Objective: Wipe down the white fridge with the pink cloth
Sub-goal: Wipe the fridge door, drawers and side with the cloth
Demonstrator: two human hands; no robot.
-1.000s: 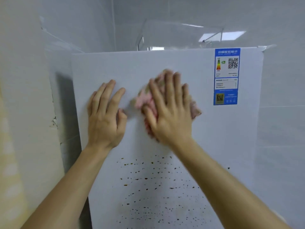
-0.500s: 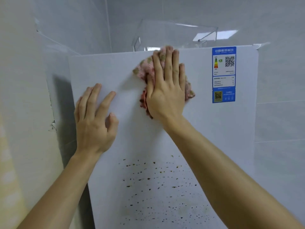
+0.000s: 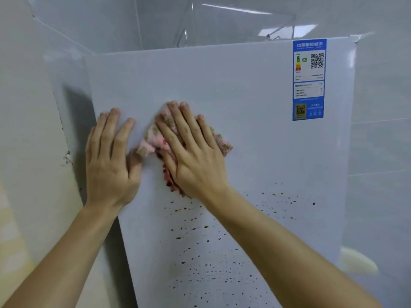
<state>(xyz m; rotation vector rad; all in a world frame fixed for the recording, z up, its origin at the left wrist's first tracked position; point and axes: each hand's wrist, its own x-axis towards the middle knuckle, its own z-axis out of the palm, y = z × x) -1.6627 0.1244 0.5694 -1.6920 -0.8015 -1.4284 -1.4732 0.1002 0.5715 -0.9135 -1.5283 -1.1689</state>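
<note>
The white fridge (image 3: 255, 138) fills the middle of the view, its front door facing me. My right hand (image 3: 191, 154) lies flat with straight fingers on the crumpled pink cloth (image 3: 153, 138) and presses it against the door, left of centre. My left hand (image 3: 111, 158) rests flat on the door right beside the cloth, its thumb almost touching the cloth's edge. Several dark brown spots (image 3: 200, 252) speckle the door below the hands.
A blue energy label (image 3: 308, 80) is stuck at the door's upper right. A clear plastic box (image 3: 235, 25) stands on top of the fridge. Grey tiled walls close in behind and on the right, a pale wall on the left.
My right hand has slid the cloth down from the door's top edge toward the middle and to the left. My left hand stays flat on the door, now close beside the cloth.
</note>
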